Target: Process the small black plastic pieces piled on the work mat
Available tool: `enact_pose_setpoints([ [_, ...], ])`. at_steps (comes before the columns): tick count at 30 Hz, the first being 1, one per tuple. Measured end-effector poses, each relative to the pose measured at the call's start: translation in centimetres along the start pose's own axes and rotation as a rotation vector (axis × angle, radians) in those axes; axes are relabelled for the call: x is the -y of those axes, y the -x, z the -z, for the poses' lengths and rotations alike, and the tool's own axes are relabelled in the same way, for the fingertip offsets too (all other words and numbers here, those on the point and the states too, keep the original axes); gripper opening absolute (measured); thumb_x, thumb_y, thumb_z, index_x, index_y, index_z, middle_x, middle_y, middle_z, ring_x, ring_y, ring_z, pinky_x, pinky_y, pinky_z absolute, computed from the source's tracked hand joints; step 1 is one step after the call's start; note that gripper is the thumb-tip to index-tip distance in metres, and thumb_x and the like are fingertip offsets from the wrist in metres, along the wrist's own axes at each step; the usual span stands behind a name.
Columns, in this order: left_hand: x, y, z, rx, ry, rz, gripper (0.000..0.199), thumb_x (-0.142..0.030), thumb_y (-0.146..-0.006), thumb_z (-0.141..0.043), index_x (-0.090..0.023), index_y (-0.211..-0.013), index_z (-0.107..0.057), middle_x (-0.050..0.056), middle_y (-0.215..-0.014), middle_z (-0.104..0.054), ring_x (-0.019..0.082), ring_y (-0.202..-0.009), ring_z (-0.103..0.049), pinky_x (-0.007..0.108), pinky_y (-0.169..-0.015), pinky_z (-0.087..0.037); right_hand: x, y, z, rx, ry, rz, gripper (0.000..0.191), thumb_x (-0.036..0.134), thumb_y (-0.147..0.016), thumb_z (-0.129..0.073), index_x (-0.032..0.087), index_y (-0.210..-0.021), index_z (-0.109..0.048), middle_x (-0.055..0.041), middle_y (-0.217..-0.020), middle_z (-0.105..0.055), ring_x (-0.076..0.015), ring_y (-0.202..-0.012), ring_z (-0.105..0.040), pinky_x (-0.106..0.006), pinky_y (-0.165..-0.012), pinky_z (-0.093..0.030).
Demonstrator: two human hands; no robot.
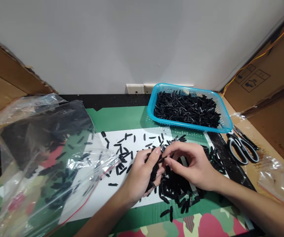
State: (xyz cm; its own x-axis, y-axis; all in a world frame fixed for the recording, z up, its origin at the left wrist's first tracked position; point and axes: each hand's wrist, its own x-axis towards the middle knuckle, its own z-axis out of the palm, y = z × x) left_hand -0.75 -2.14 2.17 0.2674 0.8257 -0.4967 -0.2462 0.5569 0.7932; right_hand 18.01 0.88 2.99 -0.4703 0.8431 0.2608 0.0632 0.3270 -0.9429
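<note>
My left hand [144, 168] is curled around a bunch of small black strips [152, 174], over a white sheet [90, 197]. Close against it, my right hand [191, 163] pinches one thin black strip [162, 160] between thumb and forefinger. Beneath the hands lies a heap of similar black pieces [174, 184], partly hidden by them. More loose pieces [123, 154] are scattered on the sheet to the left. What the pieces are exactly, I cannot make out.
A blue plastic basket [191, 124] full of black pieces stands at the back right. Scissors [242, 148] lie right of it. A large clear zip bag [58, 158] with black pieces is at left, a small bag [276, 181] at far right. Cardboard [260, 72] borders the right side.
</note>
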Motion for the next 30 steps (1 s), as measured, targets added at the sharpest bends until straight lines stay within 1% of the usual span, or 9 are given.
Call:
enact_pose_setpoints([
  [2, -0.1, 0.0, 0.0, 0.016, 0.027, -0.002, 0.054, -0.068, -0.090, -0.077, -0.021, -0.079, -0.053, -0.008, -0.056, -0.051, 0.003, -0.031, -0.033, 0.011, -0.023, -0.022, 0.0, -0.2, 0.1, 0.006, -0.076, -0.091, 0.005, 0.018, -0.100, -0.073, 0.019, -0.102, -0.077, -0.0018, -0.086, -0.078, -0.0127, -0.072, -0.072, -0.021, -0.064, -0.057],
  [5, -0.3, -0.2, 0.1, 0.026, 0.058, -0.036, 0.051, -0.064, -0.093, -0.076, -0.020, -0.079, -0.054, -0.008, -0.056, -0.052, 0.003, -0.030, -0.032, 0.011, -0.023, -0.024, -0.1, -0.4, 0.3, -0.004, -0.134, -0.144, 0.005, 0.022, -0.099, -0.075, 0.018, -0.100, -0.078, -0.0016, -0.085, -0.078, -0.0122, -0.070, -0.070, -0.021, -0.063, -0.056],
  [8, -0.3, -0.4, 0.2, 0.005, 0.076, -0.062, 0.047, -0.060, -0.094, -0.076, -0.021, -0.080, -0.055, -0.009, -0.057, -0.053, 0.004, -0.030, -0.033, 0.011, -0.023, -0.026, -0.4, -0.5, 0.3, -0.034, -0.168, -0.161, 0.005, 0.023, -0.098, -0.076, 0.019, -0.098, -0.078, -0.0012, -0.084, -0.077, -0.0120, -0.069, -0.068, -0.021, -0.062, -0.056],
  [15, 0.0, -0.2, 0.2, 0.032, 0.053, -0.078, 0.056, -0.067, -0.095, -0.073, -0.019, -0.074, -0.053, -0.008, -0.055, -0.051, 0.003, -0.030, -0.032, 0.012, -0.022, -0.027, -0.9, -0.4, 0.2, -0.049, -0.264, -0.205, 0.010, 0.025, -0.101, -0.073, 0.019, -0.100, -0.080, -0.0019, -0.080, -0.077, -0.0136, -0.068, -0.071, -0.023, -0.062, -0.059],
  [17, 0.0, -0.1, 0.2, 0.031, 0.054, -0.082, 0.055, -0.066, -0.096, -0.073, -0.019, -0.074, -0.053, -0.008, -0.055, -0.051, 0.003, -0.030, -0.032, 0.011, -0.023, -0.026, -0.9, -0.4, 0.1, -0.063, -0.283, -0.215, 0.011, 0.029, -0.101, -0.075, 0.019, -0.098, -0.080, -0.0021, -0.079, -0.076, -0.0138, -0.069, -0.071, -0.022, -0.061, -0.060],
  [20, 0.0, -0.1, 0.1, 0.032, 0.071, -0.085, 0.054, -0.065, -0.097, -0.072, -0.019, -0.074, -0.053, -0.008, -0.056, -0.051, 0.003, -0.031, -0.033, 0.011, -0.023, -0.026, -1.0, -0.4, 0.0, -0.088, -0.325, -0.241, 0.019, 0.037, -0.099, -0.080, 0.018, -0.095, -0.080, -0.0020, -0.077, -0.075, -0.0137, -0.066, -0.070, -0.022, -0.058, -0.060],
  [24, 0.1, -0.2, 0.3, 0.086, 0.075, -0.058, 0.057, -0.068, -0.096, -0.071, -0.019, -0.074, -0.053, -0.008, -0.057, -0.051, 0.003, -0.031, -0.033, 0.011, -0.023, -0.024, -1.0, -0.5, 0.0, -0.098, -0.349, -0.258, 0.024, 0.042, -0.097, -0.083, 0.018, -0.094, -0.079, -0.0019, -0.076, -0.075, -0.0134, -0.064, -0.070, -0.022, -0.057, -0.060],
  [27, 0.4, -0.3, 0.5, 0.112, 0.057, -0.071, 0.057, -0.068, -0.096, -0.071, -0.019, -0.074, -0.054, -0.008, -0.056, -0.050, 0.003, -0.030, -0.034, 0.011, -0.023, -0.023, -0.9, -0.5, 0.1, -0.077, -0.341, -0.274, 0.025, 0.042, -0.097, -0.082, 0.017, -0.094, -0.079, -0.0018, -0.075, -0.073, -0.0137, -0.065, -0.069, -0.023, -0.057, -0.060],
  [30, 0.5, -0.2, 0.5, 0.098, 0.026, -0.096, 0.056, -0.066, -0.097, -0.072, -0.019, -0.073, -0.054, -0.008, -0.055, -0.048, 0.003, -0.031, -0.034, 0.010, -0.024, -0.024, -0.8, -0.6, 0.2, -0.051, -0.291, -0.257, 0.020, 0.036, -0.100, -0.077, 0.016, -0.094, -0.078, -0.0022, -0.077, -0.073, -0.0136, -0.067, -0.069, -0.023, -0.060, -0.059],
])
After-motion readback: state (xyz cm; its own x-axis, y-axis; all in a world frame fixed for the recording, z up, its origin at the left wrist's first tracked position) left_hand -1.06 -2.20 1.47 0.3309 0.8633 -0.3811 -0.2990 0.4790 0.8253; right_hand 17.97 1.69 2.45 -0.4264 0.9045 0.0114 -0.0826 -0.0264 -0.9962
